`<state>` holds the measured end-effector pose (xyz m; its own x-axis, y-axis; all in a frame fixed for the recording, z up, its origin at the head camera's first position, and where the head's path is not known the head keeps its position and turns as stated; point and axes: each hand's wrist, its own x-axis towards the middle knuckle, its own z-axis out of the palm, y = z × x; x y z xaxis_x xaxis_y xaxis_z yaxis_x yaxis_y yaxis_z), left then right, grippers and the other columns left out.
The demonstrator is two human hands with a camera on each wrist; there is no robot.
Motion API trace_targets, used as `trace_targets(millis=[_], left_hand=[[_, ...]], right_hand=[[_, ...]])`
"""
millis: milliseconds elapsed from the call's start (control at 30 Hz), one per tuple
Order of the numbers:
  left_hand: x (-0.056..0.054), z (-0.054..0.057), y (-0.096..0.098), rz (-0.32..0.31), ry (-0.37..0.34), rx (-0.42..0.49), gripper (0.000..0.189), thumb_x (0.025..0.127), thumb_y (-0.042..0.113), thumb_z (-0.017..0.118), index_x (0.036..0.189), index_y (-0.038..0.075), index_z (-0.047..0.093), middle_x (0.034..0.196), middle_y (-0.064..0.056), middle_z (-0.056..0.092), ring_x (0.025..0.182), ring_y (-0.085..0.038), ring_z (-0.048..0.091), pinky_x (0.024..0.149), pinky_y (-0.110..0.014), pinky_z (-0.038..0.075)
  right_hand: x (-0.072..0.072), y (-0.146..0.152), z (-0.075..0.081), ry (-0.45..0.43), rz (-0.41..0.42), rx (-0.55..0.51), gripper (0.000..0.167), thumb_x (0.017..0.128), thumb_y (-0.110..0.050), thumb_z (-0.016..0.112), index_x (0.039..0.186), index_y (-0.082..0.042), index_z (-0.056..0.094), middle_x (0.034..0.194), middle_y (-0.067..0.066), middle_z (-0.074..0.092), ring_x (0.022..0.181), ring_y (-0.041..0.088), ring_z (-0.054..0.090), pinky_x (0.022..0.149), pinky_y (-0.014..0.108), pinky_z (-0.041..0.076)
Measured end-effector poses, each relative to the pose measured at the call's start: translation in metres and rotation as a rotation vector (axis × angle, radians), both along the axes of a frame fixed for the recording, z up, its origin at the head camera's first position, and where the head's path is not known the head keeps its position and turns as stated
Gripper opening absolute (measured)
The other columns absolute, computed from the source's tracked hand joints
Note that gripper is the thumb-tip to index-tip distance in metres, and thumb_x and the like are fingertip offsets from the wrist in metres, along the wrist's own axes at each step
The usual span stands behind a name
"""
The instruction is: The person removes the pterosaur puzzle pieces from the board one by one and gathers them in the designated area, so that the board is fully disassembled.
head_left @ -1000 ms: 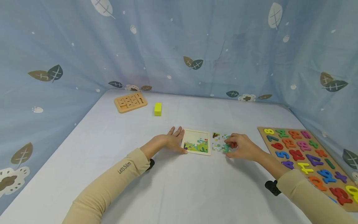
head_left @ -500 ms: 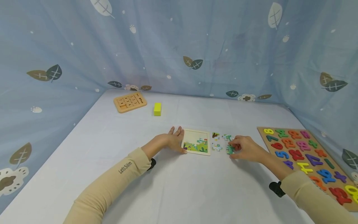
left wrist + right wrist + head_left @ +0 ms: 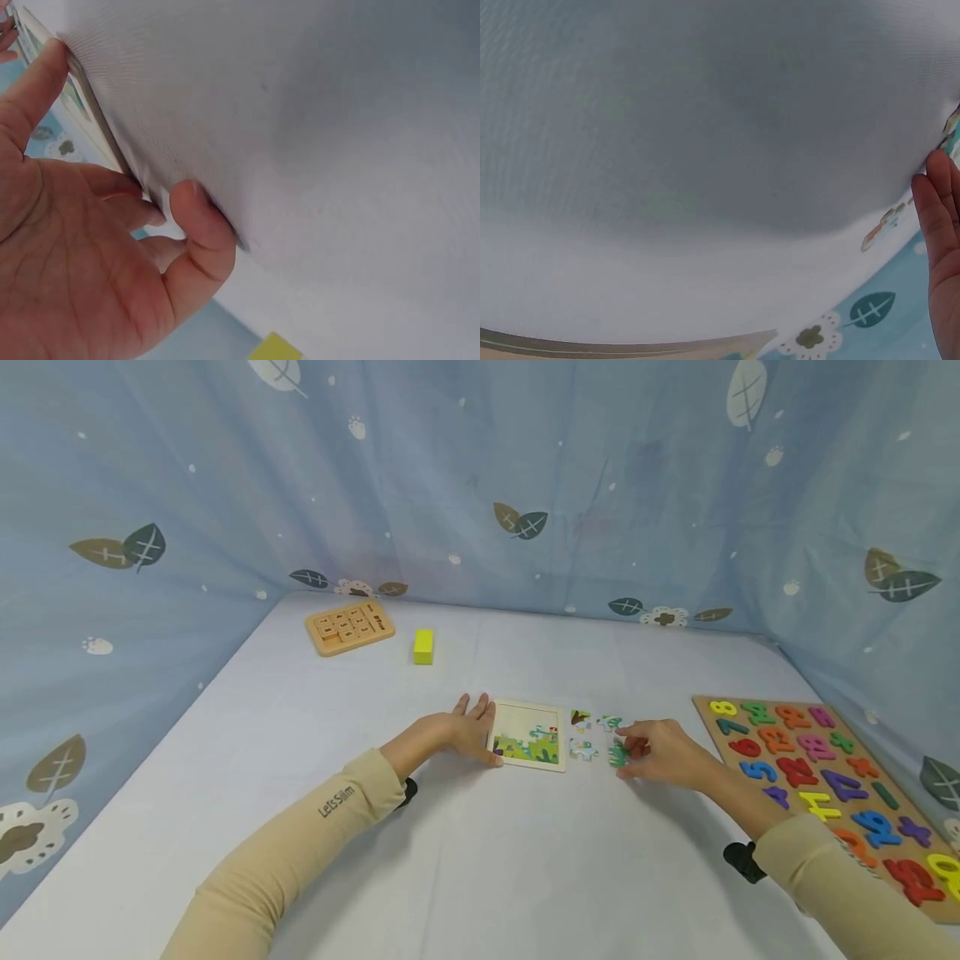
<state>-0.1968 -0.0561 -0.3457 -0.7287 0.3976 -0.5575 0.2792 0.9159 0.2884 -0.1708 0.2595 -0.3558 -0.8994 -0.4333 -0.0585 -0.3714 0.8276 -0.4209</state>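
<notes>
A small square puzzle tray (image 3: 525,714) lies mid-table, its lower part filled with green jigsaw pieces. My left hand (image 3: 468,733) rests at its left edge, fingers spread and thumb at the near corner; in the left wrist view, the thumb (image 3: 46,75) touches the frame. Right of the tray, my right hand (image 3: 663,756) holds a green puzzle piece (image 3: 617,753) between thumb and fingers, low at the tabletop. Three loose pieces lie beside it: one with brown (image 3: 581,718), a pale one (image 3: 582,749) and a green-and-white one (image 3: 609,723).
A wooden number slide puzzle (image 3: 350,627) and a yellow block (image 3: 423,647) stand at the back left. A board of coloured numbers (image 3: 825,777) lies on the right, partly under my right forearm. A blue patterned curtain (image 3: 480,485) encloses the white table.
My right hand has shifted slightly right with the green piece, widening the gap to the pale piece. My left hand stays at the tray's edge. The head view has tilted slightly.
</notes>
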Motion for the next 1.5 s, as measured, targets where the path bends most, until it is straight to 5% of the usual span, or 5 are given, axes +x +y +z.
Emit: trace_targets(millis=[167, 367, 600, 1167, 1500], left_hand=[[0.000, 0.001, 0.000, -0.012, 0.011, -0.005, 0.098, 0.093, 0.049, 0.057, 0.154, 0.007, -0.006, 0.161, -0.008, -0.017, 0.147, -0.032, -0.020, 0.120, -0.047, 0.014], [0.001, -0.001, -0.001, -0.031, 0.025, 0.002, 0.098, 0.093, 0.049, 0.057, 0.154, 0.005, -0.005, 0.161, -0.011, -0.015, 0.147, -0.034, -0.019, 0.122, -0.046, 0.000], [0.001, -0.003, -0.002, -0.016, 0.038, 0.012, 0.098, 0.092, 0.050, 0.058, 0.155, 0.006, -0.003, 0.162, -0.009, -0.013, 0.148, -0.034, -0.017, 0.122, -0.047, 0.003], [0.001, -0.005, -0.004, -0.041, 0.075, -0.007, 0.097, 0.091, 0.053, 0.056, 0.155, 0.008, -0.001, 0.162, -0.008, -0.010, 0.149, -0.034, -0.013, 0.121, -0.049, 0.006], [0.001, -0.009, -0.004, -0.066, 0.093, -0.003, 0.097, 0.091, 0.055, 0.056, 0.155, 0.007, -0.001, 0.162, -0.010, -0.010, 0.149, -0.034, -0.013, 0.122, -0.048, 0.004]], right_hand=[[-0.001, 0.000, 0.002, -0.003, -0.006, 0.004, 0.063, 0.073, -0.020, 0.083, 0.122, 0.012, 0.060, 0.087, 0.004, 0.068, 0.076, 0.012, 0.057, 0.068, 0.026, 0.052], [-0.002, -0.002, 0.005, 0.050, 0.021, -0.006, 0.067, 0.073, -0.024, 0.084, 0.122, 0.014, 0.059, 0.087, 0.007, 0.071, 0.071, 0.011, 0.058, 0.059, 0.020, 0.048], [-0.009, -0.016, 0.005, 0.142, 0.018, -0.061, 0.065, 0.075, -0.020, 0.082, 0.127, 0.011, 0.057, 0.096, 0.012, 0.070, 0.082, 0.019, 0.063, 0.071, 0.034, 0.056], [-0.021, -0.062, -0.002, 0.089, 0.122, -0.135, 0.054, 0.075, -0.021, 0.082, 0.118, 0.007, 0.065, 0.085, 0.006, 0.069, 0.076, 0.016, 0.060, 0.069, 0.030, 0.053], [-0.032, -0.082, -0.003, 0.024, 0.097, -0.124, 0.058, 0.074, -0.024, 0.083, 0.121, 0.004, 0.065, 0.091, 0.007, 0.065, 0.079, 0.018, 0.056, 0.063, 0.023, 0.045]])
